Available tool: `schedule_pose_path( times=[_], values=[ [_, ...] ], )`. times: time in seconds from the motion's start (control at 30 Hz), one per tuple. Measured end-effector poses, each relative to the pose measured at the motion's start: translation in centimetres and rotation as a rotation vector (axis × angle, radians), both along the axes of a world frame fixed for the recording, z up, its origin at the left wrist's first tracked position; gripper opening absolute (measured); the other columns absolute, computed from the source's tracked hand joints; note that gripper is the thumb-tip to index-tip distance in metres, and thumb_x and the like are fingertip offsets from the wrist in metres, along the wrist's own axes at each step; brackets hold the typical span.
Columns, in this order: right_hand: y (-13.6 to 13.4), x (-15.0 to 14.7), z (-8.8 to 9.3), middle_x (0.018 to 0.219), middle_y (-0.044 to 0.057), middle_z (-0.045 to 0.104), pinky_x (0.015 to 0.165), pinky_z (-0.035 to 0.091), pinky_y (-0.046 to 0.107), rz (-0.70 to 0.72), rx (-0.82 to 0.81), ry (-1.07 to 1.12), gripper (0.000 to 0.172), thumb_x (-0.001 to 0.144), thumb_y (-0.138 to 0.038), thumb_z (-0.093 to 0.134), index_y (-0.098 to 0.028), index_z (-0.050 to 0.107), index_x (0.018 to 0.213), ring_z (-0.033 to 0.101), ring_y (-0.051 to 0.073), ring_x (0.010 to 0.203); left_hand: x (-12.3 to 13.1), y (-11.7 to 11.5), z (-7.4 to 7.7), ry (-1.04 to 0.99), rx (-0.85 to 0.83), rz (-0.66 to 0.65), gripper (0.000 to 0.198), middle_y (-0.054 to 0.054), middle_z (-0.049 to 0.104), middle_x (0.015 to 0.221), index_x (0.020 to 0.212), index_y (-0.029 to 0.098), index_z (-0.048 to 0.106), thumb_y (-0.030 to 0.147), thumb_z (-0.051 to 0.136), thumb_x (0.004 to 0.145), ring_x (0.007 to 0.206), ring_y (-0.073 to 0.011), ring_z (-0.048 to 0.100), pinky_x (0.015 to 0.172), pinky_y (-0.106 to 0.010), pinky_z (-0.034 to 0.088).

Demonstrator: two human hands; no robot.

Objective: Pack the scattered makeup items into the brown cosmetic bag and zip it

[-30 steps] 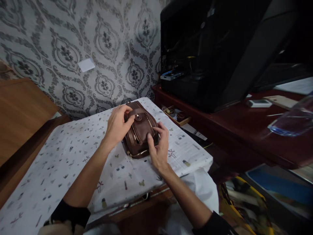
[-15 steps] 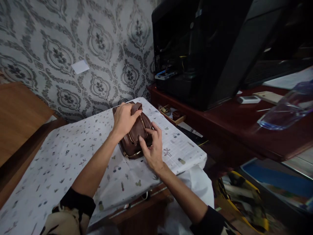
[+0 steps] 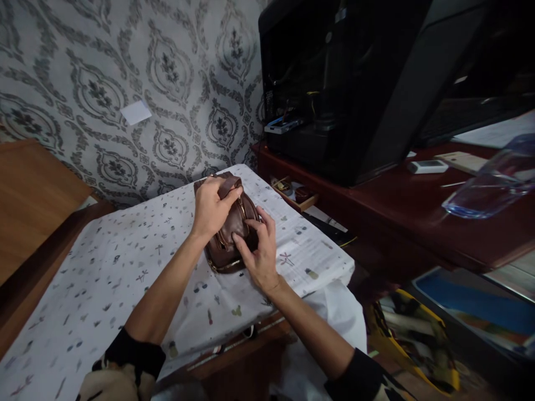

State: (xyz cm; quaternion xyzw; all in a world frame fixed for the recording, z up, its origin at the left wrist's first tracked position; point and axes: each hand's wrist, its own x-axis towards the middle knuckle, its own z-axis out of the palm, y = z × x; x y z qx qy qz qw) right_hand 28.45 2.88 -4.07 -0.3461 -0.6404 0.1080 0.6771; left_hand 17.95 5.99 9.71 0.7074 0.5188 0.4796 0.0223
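A small brown leather bag with gold zippers and a short top handle lies on the cloth-covered table. My left hand is closed over its far left part, with the thumb by the handle. From the near right, my right hand has thumb and index finger bent against the bag's front pocket, beside the zipper, pinching the leather there. The other fingers of that hand rest along the bag's right side. My fingers partly cover the zippers, so whether a zipper pull is held is hidden.
A white patterned cloth covers the table. To the right, a dark red desk bears a black computer case, a clear plastic bottle and a small open drawer. A yellow-edged bag stands below.
My right thumb and index finger have shifted slightly left on the bag's front, and the leather there bulges a little differently. My left hand keeps its hold.
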Motion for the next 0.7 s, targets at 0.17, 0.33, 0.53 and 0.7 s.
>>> schedule_pose_path(
  times=[0.17, 0.33, 0.53, 0.7],
  values=[
    [0.5, 0.0, 0.2, 0.146, 0.017, 0.049, 0.116, 0.042, 0.057, 0.02, -0.045, -0.007, 0.029, 0.098, -0.041, 0.06, -0.023, 0.057, 0.121, 0.047, 0.031, 0.14, 0.0, 0.6, -0.3, -0.083, -0.055, 0.045, 0.02, 0.0, 0.066, 0.069, 0.065, 0.019, 0.062, 0.028, 0.069, 0.081, 0.07, -0.0168, 0.059, 0.078, -0.031, 0.049],
    [0.9, 0.2, 0.7, 0.152, 0.019, 0.046, 0.119, 0.039, 0.057, 0.045, -0.072, -0.021, 0.032, 0.099, -0.041, 0.058, -0.021, 0.056, 0.124, 0.044, 0.031, 0.145, -0.3, 1.8, -1.2, -0.233, -0.065, 0.058, 0.018, 0.0, 0.064, 0.071, 0.07, 0.019, 0.062, 0.034, 0.067, 0.079, 0.073, -0.0163, 0.059, 0.069, -0.026, 0.046],
    [0.6, 0.4, 0.6, 0.152, 0.018, 0.046, 0.118, 0.04, 0.056, 0.016, -0.068, -0.014, 0.032, 0.102, -0.036, 0.054, -0.021, 0.057, 0.13, 0.043, 0.03, 0.145, 0.3, 2.6, -1.6, -0.273, -0.067, 0.051, 0.021, 0.002, 0.06, 0.066, 0.07, 0.018, 0.061, 0.036, 0.067, 0.08, 0.064, -0.0131, 0.052, 0.064, -0.025, 0.043],
    [0.4, 0.7, 0.5, 0.15, 0.017, 0.046, 0.116, 0.043, 0.056, 0.019, -0.071, 0.003, 0.031, 0.1, -0.037, 0.057, -0.021, 0.062, 0.126, 0.046, 0.03, 0.141, 0.4, 2.6, -1.2, -0.175, -0.092, 0.014, 0.027, 0.005, 0.048, 0.057, 0.063, 0.019, 0.055, 0.033, 0.066, 0.082, 0.056, -0.0114, 0.043, 0.057, -0.026, 0.034]
  ],
)
